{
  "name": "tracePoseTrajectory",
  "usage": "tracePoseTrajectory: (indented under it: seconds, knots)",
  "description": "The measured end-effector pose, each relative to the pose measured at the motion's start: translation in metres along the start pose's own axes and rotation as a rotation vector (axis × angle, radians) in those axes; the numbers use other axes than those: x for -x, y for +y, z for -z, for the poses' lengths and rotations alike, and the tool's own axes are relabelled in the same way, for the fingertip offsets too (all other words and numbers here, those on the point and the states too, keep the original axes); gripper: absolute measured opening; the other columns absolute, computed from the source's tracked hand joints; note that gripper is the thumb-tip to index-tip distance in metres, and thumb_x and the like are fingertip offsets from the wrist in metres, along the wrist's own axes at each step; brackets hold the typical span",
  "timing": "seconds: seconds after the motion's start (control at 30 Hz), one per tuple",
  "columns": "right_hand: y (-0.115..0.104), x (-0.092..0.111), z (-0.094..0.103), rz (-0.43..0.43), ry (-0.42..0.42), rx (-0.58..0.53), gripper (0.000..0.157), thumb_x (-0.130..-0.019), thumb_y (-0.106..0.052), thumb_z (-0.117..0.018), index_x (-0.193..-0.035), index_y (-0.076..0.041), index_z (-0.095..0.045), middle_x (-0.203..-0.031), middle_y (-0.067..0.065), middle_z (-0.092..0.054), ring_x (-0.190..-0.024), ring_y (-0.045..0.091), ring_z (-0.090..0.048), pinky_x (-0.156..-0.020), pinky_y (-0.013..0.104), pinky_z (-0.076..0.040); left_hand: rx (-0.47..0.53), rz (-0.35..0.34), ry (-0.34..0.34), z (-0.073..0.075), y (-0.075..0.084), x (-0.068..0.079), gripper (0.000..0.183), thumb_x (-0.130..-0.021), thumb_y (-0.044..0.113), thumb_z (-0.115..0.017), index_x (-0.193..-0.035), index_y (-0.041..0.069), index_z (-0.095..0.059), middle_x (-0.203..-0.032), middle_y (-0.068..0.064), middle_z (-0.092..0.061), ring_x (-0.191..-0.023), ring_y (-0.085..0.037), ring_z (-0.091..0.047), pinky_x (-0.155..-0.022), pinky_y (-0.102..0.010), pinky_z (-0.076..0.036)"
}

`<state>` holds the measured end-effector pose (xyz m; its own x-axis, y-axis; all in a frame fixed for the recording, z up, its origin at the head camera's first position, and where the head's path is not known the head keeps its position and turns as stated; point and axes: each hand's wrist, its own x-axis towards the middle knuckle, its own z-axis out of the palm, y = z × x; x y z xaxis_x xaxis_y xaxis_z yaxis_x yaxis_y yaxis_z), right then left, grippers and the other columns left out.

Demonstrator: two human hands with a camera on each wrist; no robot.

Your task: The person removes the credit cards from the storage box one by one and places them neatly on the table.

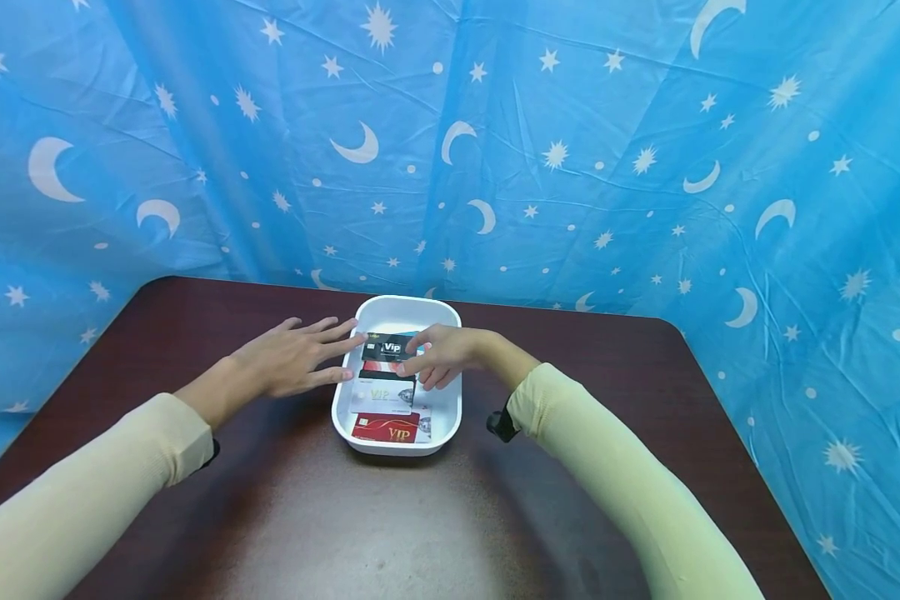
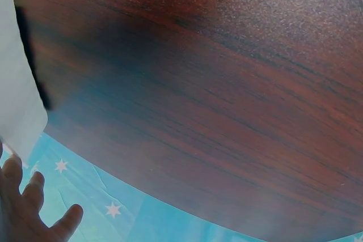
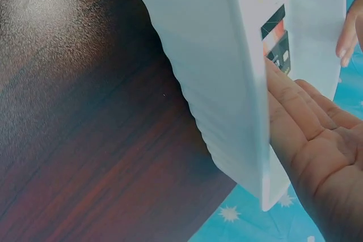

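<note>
A white plastic tray [image 1: 456,421] holds several overlapping cards. Among them, a black VIP card [image 1: 381,348] lies toward the back, a white VIP card [image 1: 378,398] in the middle and a red VIP card [image 1: 384,427] at the front. My left hand [image 1: 292,358] is at the tray's left side, fingers spread, fingertips right at the rim. From the right, my right hand [image 1: 450,350] reaches over the tray, index finger extended above the cards. In the right wrist view, the fingers [image 3: 295,106] reach in past the tray wall [image 3: 210,55], fairly straight, and nothing shows in their grasp.
The tray stands on a dark brown wooden table [image 1: 330,533] with rounded back corners. Behind and beside the table hangs a blue curtain [image 1: 495,167] printed with moons and stars. A black strap [image 1: 501,425] shows at the right sleeve.
</note>
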<state>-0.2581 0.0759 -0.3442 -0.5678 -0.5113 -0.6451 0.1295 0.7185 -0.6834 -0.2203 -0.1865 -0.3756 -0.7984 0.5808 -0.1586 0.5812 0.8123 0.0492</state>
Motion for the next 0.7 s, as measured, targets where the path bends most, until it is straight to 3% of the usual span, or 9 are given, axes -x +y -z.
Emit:
tracePoseTrajectory:
  seconds: [0.7]
  knots:
    - [-0.002,-0.015,-0.011,-0.053,0.032,-0.049,0.071,-0.096,-0.029,-0.067,-0.151,0.002,-0.032,-0.119,0.025,-0.064,-0.111,0.035,-0.066,-0.098,0.046,-0.051,0.014,-0.011,0.010,-0.002,-0.003,0.000,0.068,-0.100,0.057,-0.045,-0.157,0.022,-0.032,-0.163,-0.012,-0.026,-0.147,-0.041,-0.025,-0.110,-0.070,-0.025]
